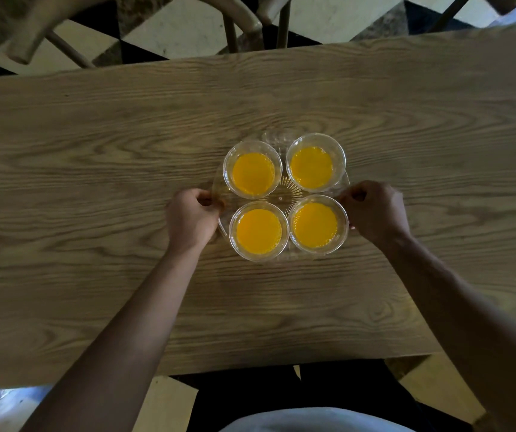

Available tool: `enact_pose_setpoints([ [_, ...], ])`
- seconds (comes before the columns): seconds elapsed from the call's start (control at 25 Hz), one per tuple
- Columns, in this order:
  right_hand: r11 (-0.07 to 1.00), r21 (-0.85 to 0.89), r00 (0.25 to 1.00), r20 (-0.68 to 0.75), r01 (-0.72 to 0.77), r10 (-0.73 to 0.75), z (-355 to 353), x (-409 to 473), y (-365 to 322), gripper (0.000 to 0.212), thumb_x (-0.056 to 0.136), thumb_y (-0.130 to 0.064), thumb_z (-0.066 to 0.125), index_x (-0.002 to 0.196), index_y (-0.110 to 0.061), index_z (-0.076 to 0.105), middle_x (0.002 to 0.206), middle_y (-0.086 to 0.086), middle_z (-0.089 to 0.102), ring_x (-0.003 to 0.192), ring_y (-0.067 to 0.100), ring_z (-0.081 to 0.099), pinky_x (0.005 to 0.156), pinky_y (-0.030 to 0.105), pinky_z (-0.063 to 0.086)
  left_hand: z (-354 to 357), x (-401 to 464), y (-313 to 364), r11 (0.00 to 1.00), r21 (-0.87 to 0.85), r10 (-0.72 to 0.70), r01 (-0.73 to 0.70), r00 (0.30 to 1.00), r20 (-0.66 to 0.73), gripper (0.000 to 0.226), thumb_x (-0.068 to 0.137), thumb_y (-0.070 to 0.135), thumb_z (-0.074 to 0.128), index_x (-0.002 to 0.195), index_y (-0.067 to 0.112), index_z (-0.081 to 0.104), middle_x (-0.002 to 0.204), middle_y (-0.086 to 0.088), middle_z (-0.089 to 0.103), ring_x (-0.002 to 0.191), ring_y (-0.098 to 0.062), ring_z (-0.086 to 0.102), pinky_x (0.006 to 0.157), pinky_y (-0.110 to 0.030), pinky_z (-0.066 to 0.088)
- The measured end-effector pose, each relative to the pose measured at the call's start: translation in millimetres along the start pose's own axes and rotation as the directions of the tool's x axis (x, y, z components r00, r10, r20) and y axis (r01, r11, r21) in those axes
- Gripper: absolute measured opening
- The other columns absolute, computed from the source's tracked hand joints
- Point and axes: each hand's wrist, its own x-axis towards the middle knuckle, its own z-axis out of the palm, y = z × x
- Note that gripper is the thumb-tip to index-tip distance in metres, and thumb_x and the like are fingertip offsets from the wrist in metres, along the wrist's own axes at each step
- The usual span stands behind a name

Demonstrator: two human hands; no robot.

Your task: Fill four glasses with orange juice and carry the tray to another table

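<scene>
A round clear tray point(284, 188) sits near the middle of the wooden table point(94, 182). On it stand several clear glasses with orange juice: far left point(253, 173), far right point(312, 166), near left point(259, 231), near right point(315, 225). My left hand point(193, 215) is closed on the tray's left rim. On the tray's right rim my right hand point(375, 210) is closed too. I cannot tell whether the tray touches the table or hangs just above it.
A wooden chair point(241, 17) stands behind the table's far edge, on a black-and-white tiled floor point(169, 35). The table's near edge is close to my body.
</scene>
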Motion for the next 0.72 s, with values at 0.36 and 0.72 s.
enact_pose_setpoints([
  [0.36, 0.999, 0.014, 0.998, 0.040, 0.050, -0.051, -6, -7, 6, 0.024, 0.089, -0.028, 0.068, 0.109, -0.018, 0.076, 0.096, 0.003, 0.079, 0.081, 0.026, 0.076, 0.081, 0.045, 0.063, -18, -10, -11, 0.996, -0.086, -0.008, 0.009, 1.000, 0.012, 0.017, 0.089, 0.020, 0.078, 0.077, 0.030, 0.070, 0.077, 0.004, 0.075, 0.067, -0.017, 0.073, 0.071, -0.042, 0.067],
  [0.72, 0.993, -0.108, 0.999, 0.000, 0.050, -0.051, -14, -38, 16, 0.040, 0.091, -0.030, 0.069, 0.127, -0.013, 0.069, 0.118, 0.006, 0.074, 0.113, 0.027, 0.067, 0.082, 0.024, 0.041, -24, -26, -26, 0.998, -0.053, 0.029, -0.028, 1.000, 0.010, 0.015, 0.083, 0.033, 0.077, 0.094, 0.024, 0.078, 0.090, 0.006, 0.081, 0.087, -0.018, 0.077, 0.091, -0.044, 0.063],
])
